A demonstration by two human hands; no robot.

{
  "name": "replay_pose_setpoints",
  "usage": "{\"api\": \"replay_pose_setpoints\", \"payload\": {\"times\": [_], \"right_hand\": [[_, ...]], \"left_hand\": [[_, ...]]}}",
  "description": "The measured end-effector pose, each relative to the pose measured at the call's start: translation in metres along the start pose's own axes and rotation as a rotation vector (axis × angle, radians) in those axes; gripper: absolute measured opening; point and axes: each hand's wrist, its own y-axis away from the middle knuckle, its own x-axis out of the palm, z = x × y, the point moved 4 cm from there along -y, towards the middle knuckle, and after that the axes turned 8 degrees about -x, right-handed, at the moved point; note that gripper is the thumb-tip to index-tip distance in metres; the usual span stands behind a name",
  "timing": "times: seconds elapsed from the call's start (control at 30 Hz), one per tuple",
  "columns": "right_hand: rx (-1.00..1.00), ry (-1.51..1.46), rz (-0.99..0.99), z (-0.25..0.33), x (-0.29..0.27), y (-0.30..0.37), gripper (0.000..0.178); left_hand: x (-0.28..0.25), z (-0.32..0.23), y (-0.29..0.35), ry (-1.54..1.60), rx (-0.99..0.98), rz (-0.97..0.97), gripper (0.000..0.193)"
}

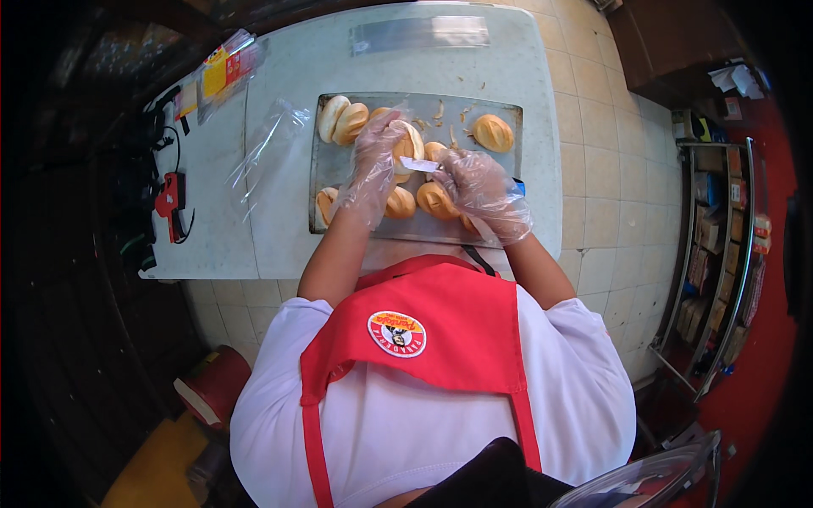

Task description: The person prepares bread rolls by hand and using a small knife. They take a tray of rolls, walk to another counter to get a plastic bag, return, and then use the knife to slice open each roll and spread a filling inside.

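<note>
In clear plastic gloves, both my hands are over a metal baking tray (489,107) on the table. My left hand (371,169) is closed round a bread roll (409,146), held tilted with a pale side showing. Closed on a small knife, my right hand (484,188) has the pale blade (420,164) against or just in front of that roll; its handle is hidden in the glove. Two rolls (350,124) lie at the tray's far left and one (493,133) at its far right. Several more, partly hidden, including a scored roll (436,201), lie around my hands.
Crumbs and thin bread scraps (438,110) lie on the tray. The white table (288,68) also bears clear plastic bags (275,144), a flat clear packet (421,34) and a red device (170,203). A metal shelf rack (716,254) stands at the right.
</note>
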Motion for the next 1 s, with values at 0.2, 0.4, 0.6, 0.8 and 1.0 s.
{"api": "replay_pose_setpoints", "payload": {"times": [0.2, 0.4, 0.6, 0.8, 1.0], "right_hand": [[-0.023, 0.027, -0.008, 0.006, -0.006, -0.002, 0.022], [0.111, -0.040, -0.011, -0.033, -0.006, 0.008, 0.025], [0.179, -0.576, -0.194, -0.013, 0.010, 0.003, 0.036], [0.508, -1.117, -0.293, -0.021, 0.055, 0.003, 0.036], [0.218, -0.627, -0.261, 0.006, 0.014, -0.003, 0.026]], "left_hand": [[0.007, 0.002, 0.003, -0.051, -0.072, 0.098, 0.040], [0.001, 0.006, -0.002, -0.022, -0.091, 0.159, 0.041], [0.003, 0.022, -0.013, 0.196, -0.300, 0.100, 0.038], [0.010, 0.018, -0.001, 0.550, -0.416, 0.325, 0.039], [0.002, 0.018, 0.002, 0.493, -0.351, 0.145, 0.044]]}}
